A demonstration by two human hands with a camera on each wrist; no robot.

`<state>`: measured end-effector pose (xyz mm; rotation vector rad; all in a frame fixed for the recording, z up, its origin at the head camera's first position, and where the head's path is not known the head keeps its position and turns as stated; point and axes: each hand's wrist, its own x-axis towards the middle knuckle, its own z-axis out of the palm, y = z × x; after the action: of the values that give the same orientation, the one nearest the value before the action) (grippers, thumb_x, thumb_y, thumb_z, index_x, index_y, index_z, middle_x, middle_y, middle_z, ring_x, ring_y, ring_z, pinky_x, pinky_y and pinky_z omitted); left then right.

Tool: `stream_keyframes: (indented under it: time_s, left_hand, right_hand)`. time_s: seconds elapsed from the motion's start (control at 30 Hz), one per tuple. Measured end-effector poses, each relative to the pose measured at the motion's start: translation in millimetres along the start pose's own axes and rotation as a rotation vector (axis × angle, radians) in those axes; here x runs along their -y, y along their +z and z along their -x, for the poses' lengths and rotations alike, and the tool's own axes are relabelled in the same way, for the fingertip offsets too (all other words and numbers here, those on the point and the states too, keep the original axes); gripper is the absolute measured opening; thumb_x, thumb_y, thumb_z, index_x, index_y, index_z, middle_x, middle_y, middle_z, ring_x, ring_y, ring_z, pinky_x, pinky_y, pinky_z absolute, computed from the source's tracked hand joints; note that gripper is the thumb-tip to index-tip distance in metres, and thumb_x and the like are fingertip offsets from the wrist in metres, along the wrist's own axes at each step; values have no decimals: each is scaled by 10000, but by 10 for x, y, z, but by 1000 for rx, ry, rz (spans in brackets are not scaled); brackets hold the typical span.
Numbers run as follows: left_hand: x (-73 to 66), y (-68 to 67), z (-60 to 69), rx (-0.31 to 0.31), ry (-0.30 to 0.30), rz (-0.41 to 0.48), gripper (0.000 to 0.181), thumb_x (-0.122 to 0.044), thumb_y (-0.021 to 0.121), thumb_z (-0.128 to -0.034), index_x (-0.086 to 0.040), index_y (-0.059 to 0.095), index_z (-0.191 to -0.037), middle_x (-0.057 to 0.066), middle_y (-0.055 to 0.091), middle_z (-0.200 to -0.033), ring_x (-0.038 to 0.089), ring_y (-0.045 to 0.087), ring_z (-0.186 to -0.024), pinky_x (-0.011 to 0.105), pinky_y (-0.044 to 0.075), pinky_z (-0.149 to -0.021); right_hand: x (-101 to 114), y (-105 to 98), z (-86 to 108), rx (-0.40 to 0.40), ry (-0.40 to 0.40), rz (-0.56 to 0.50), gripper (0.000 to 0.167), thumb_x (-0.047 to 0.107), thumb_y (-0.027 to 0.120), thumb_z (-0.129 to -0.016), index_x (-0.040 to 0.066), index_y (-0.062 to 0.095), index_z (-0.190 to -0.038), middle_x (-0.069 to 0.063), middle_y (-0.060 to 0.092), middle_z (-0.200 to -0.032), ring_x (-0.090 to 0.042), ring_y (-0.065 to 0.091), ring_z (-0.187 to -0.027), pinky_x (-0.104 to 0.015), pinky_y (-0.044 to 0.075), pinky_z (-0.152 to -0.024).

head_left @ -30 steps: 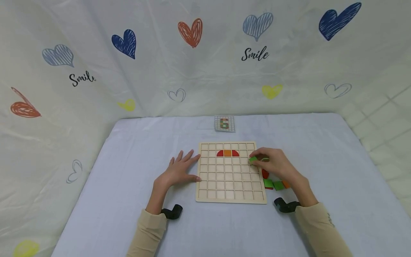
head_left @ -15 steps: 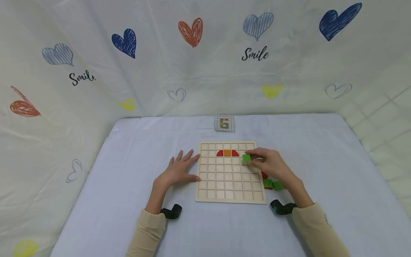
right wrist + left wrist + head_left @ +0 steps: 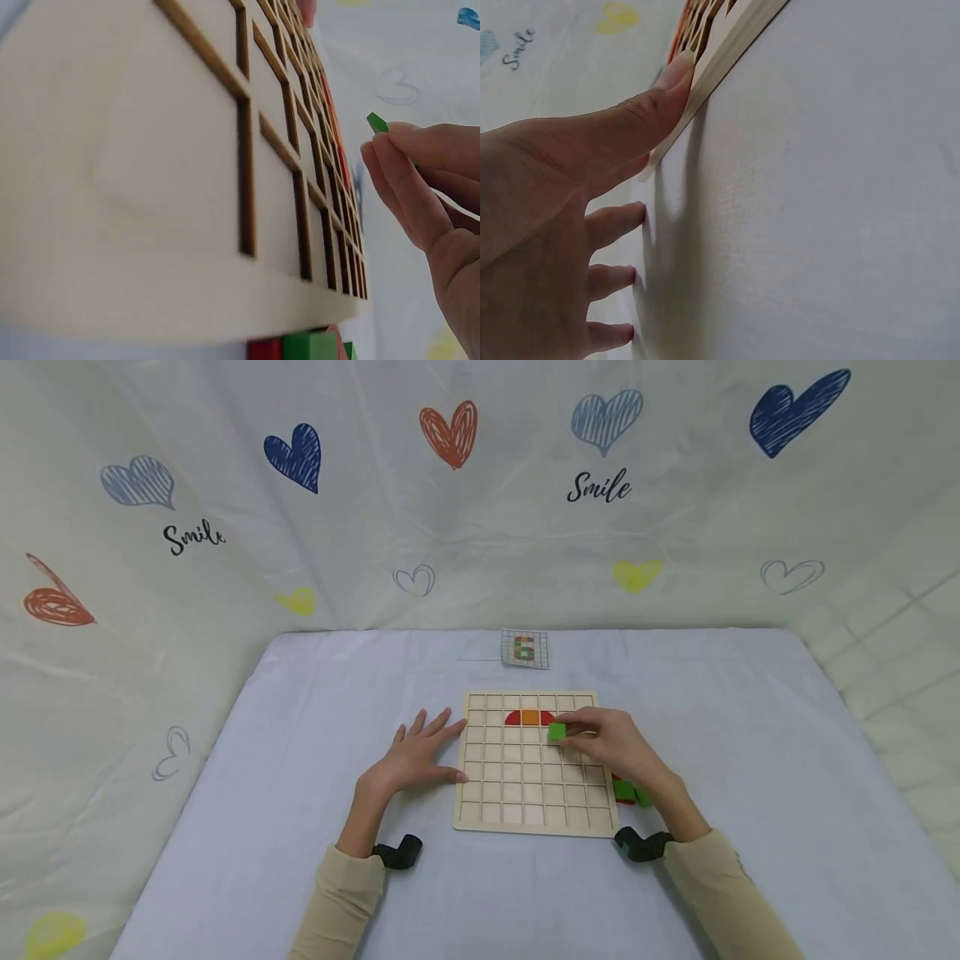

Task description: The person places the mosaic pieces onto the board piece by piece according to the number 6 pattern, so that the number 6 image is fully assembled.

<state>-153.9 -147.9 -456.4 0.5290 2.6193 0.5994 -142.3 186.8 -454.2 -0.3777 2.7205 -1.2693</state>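
Step in hand looks like tile placing. Right hand (image 3: pixel 611 743) pinches a small green square tile (image 3: pixel 557 732) between thumb and fingers — grip narrow, only the tile in it. Tile is up over the pale wooden grid board (image 3: pixel 512 793), not seated; right wrist view shows it clear of the surface. From the head view it sits over the cell just nearer the person than the right-hand rounded red tile, though the exact cell is hard to call while it's in the air.

Left hand (image 3: pixel 411 763) holds nothing: fingers spread wide, thumb tip and index fingertip touching the board's left edge, probably to steady it.

Seated in the board's second row from the far side: an orange square tile (image 3: pixel 530 717) between two rounded red tiles (image 3: pixel 513 718). Loose green and red pieces (image 3: pixel 624 791) lie by the board's right edge, partly hidden by the right forearm. Small printed pattern card (image 3: pixel 525 649) lies beyond the board on the white cloth (image 3: pixel 510 893) — coloured figure on a grid, likely the guide.

Next move seems to call for squaring the tile to the cell walls, lowering it flat, then letting go without nudging the red neighbour.
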Motion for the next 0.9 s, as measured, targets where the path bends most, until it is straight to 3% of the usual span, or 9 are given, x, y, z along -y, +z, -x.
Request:
stream_keyframes:
  time_s: [0.23, 0.6, 0.9]
  left_hand:
    - [22, -2, 7, 2, 5, -4, 904, -493, 781, -882, -261, 327, -1629, 61, 167, -1731, 435, -3, -1591, 701, 40, -1230]
    - [14, -11, 12, -1, 4, -11, 901, -495, 782, -880, -263, 335, -1627, 61, 173, -1730, 432, 4, -1592, 699, 45, -1231]
    - [1, 2, 2, 4, -5, -15, 900, -500, 781, -880, -267, 335, -1627, 54, 174, -1731, 429, 14, -1594, 688, 49, -1237]
  right_hand:
    - [117, 55, -157, 58, 41, 16, 332, 149, 810, -889, 71, 760, -1208, -77, 762, -1079, -199, 707, -945, -409, 573, -889]
    - [200, 199, -361, 134, 16, -8, 348, 95, 827, -856, 0, 750, -1181, -92, 769, -1012, -192, 713, -914, -382, 577, -862]
    - [240, 293, -455, 174, 8, 64, 327, 91, 818, -868, 8, 758, -1178, -66, 756, -972, -156, 686, -867, -328, 568, -807]
